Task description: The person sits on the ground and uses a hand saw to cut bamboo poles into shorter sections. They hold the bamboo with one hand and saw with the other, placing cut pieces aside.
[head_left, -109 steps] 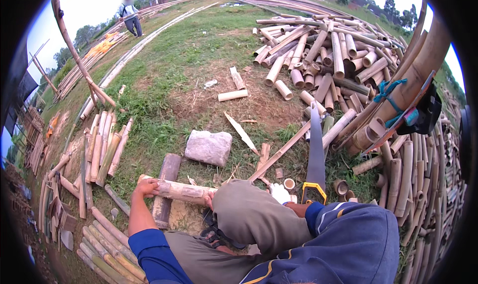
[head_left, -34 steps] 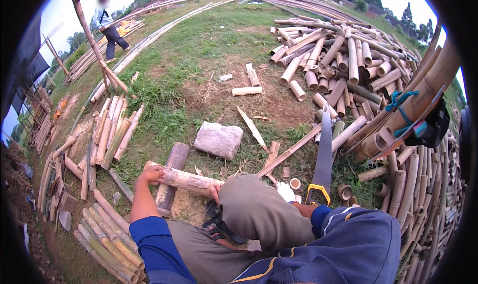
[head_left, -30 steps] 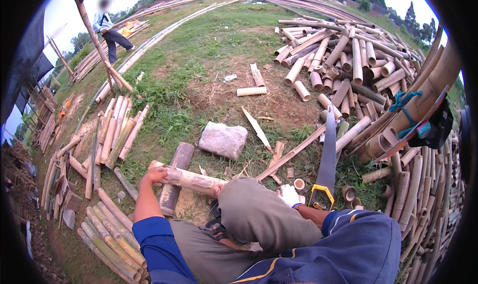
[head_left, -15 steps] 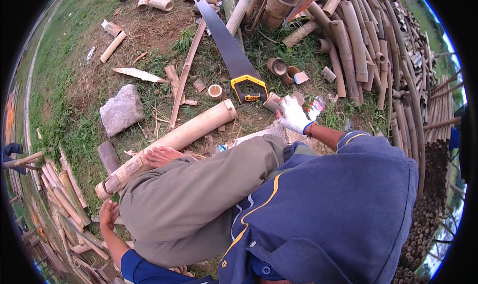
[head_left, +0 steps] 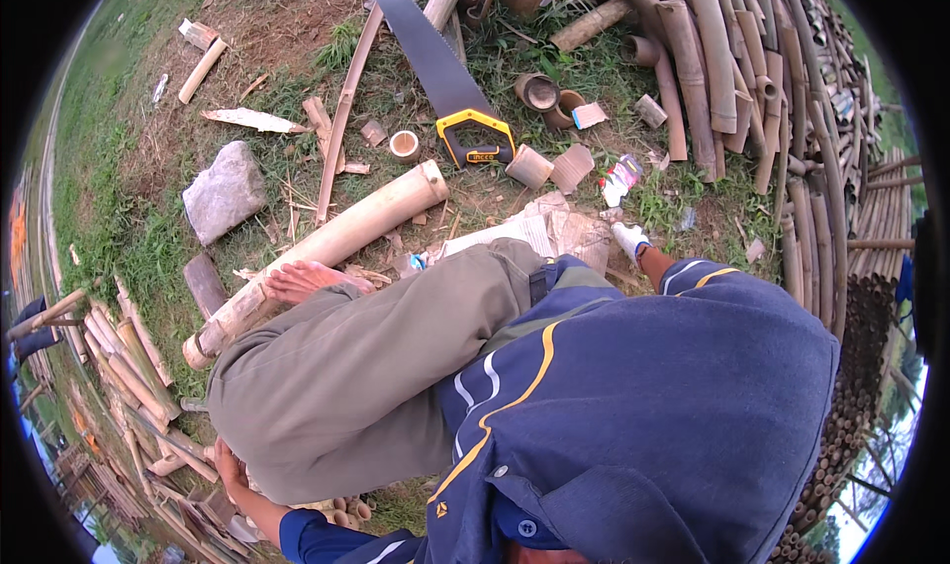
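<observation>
My left hand (head_left: 232, 465), bare, is low beside my bent knee, close to cut bamboo pieces. Its fingers look stretched out, partly hidden by the trouser leg, and nothing shows in them. My right hand (head_left: 629, 239), in a white glove, is down by the right edge of a crumpled brown paper sheet (head_left: 579, 235); its fingers are too small and foreshortened to read. My bare foot (head_left: 305, 281) presses on a long bamboo pole (head_left: 371, 220) lying aslant. Beyond the pole lies a handsaw (head_left: 477, 137) with a yellow and black handle, next to a short bamboo piece (head_left: 529, 167).
A grey stone (head_left: 224, 192) sits on the grass at left. A split bamboo strip (head_left: 348, 109) lies near the saw. Bamboo cups (head_left: 537, 91), cardboard scraps (head_left: 572, 167) and a colourful wrapper (head_left: 620, 179) lie ahead of my right hand. Bamboo poles (head_left: 698, 79) are stacked at right.
My right hand has drawn back from the short bamboo piece, toward my body and slightly right. My left hand has moved down beside my knee. The view has shifted.
</observation>
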Demonstrator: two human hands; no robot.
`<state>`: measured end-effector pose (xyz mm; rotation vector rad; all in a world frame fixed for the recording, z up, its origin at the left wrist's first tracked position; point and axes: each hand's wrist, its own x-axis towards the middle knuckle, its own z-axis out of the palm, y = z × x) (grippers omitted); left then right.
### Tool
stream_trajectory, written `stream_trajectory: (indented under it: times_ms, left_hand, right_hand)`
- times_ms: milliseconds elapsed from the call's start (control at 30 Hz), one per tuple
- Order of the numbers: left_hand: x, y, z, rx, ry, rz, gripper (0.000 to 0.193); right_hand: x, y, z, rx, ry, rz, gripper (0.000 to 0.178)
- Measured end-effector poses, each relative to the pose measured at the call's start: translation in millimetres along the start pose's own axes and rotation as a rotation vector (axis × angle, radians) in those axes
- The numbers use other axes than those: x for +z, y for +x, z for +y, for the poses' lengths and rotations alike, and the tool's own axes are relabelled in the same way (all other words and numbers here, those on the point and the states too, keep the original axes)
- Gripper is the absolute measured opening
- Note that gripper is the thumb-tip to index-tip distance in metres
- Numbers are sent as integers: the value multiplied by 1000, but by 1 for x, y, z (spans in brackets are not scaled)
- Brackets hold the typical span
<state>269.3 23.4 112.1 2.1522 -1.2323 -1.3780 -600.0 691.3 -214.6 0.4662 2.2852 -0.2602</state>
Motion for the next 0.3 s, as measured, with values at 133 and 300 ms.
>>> stream_trajectory:
  times_ms: [133, 300]
  left_hand:
    - [20, -57, -96, 248, 240, 233, 41]
    - [176, -183, -260, 237, 364, 821, 37]
  right_hand:
    - [37, -29, -14, 116, 39, 55, 131]
    - [26, 9, -3, 107, -180, 13, 130]
